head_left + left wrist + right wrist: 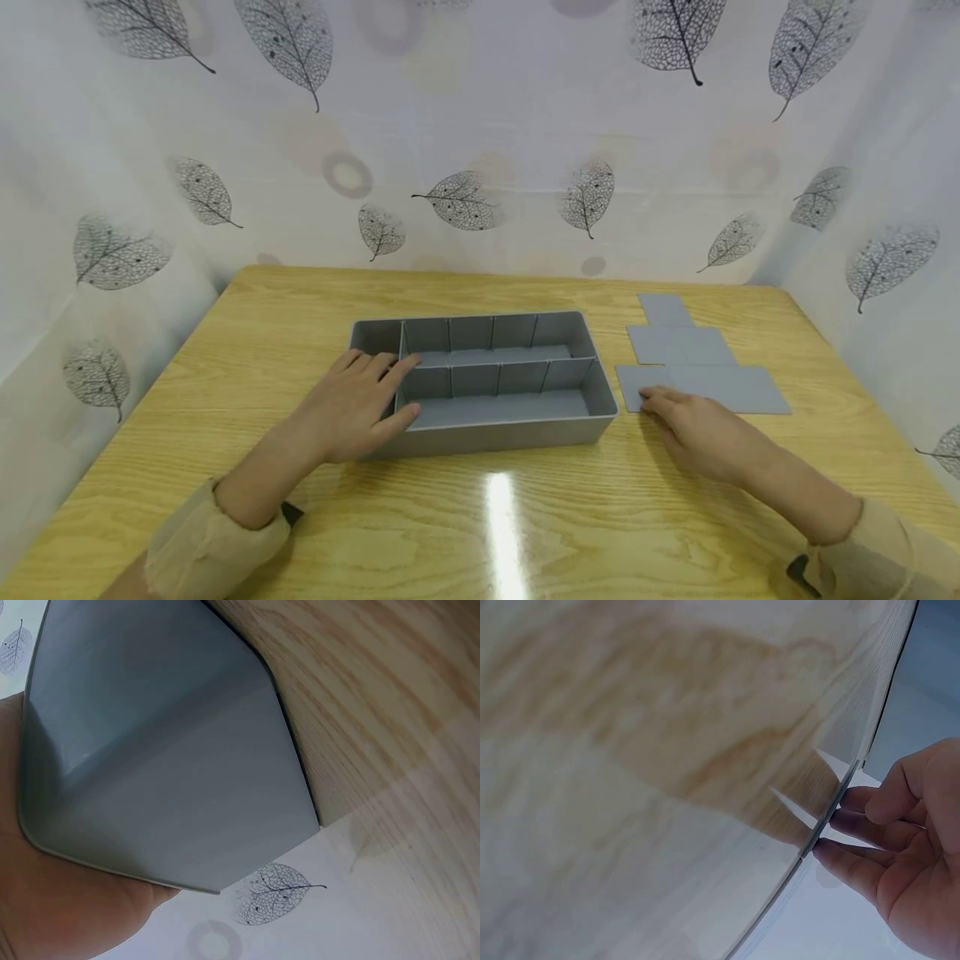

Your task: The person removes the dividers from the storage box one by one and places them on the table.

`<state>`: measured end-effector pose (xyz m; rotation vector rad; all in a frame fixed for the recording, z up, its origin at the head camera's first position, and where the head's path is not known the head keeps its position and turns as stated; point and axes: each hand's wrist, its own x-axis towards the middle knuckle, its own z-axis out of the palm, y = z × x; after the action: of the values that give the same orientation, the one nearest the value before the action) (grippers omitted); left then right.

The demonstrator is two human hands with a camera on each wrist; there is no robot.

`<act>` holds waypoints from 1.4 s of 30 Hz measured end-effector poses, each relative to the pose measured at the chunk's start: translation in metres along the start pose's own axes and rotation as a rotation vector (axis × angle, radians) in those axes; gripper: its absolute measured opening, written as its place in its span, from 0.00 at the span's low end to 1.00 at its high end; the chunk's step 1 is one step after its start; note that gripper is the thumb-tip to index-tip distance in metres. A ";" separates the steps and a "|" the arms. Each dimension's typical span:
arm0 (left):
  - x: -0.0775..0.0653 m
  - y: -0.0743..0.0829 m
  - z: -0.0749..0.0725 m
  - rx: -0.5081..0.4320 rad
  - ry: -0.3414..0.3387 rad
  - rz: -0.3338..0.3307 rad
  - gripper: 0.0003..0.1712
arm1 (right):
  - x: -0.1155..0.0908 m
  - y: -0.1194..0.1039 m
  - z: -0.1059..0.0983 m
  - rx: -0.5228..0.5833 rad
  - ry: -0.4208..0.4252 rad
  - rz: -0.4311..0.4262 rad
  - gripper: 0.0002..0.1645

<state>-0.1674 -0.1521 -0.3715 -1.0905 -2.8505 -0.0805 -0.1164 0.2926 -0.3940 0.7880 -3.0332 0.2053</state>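
A grey divided box (pixel 487 435) sits on the wooden table, with one narrow compartment at the left and two long rows bearing upright ribs. My left hand (pixel 352 408) rests over its left end, fingers reaching across the narrow compartment and thumb over the front rim. The left wrist view shows the box's outer wall (pixel 180 787) close up beside the hand. To the right, several flat grey panels (pixel 720 387) lie in a stepped arrangement. Fingertips of my right hand (pixel 701 433) touch the front-left panel (pixel 632 387). In the right wrist view, these fingers (pixel 855 870) meet the panel's thin edge.
The wooden table (pixel 420 533) extends in front of the box and on both sides. A pale curtain (pixel 495 125) with leaf prints hangs behind the table's back edge and along both sides. A bright light reflection lies near the front.
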 end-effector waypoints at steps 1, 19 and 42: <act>0.000 0.000 0.000 0.000 0.002 0.002 0.39 | 0.000 0.000 0.000 0.002 -0.003 -0.001 0.17; -0.002 -0.002 0.001 -0.005 -0.007 -0.007 0.39 | 0.003 -0.002 -0.001 -0.007 0.005 -0.006 0.16; -0.002 -0.002 0.002 -0.027 0.018 -0.008 0.44 | 0.059 -0.067 -0.086 -0.093 0.299 -0.228 0.07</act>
<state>-0.1677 -0.1545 -0.3732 -1.0774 -2.8461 -0.1290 -0.1386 0.2168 -0.2988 0.9869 -2.6310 0.1623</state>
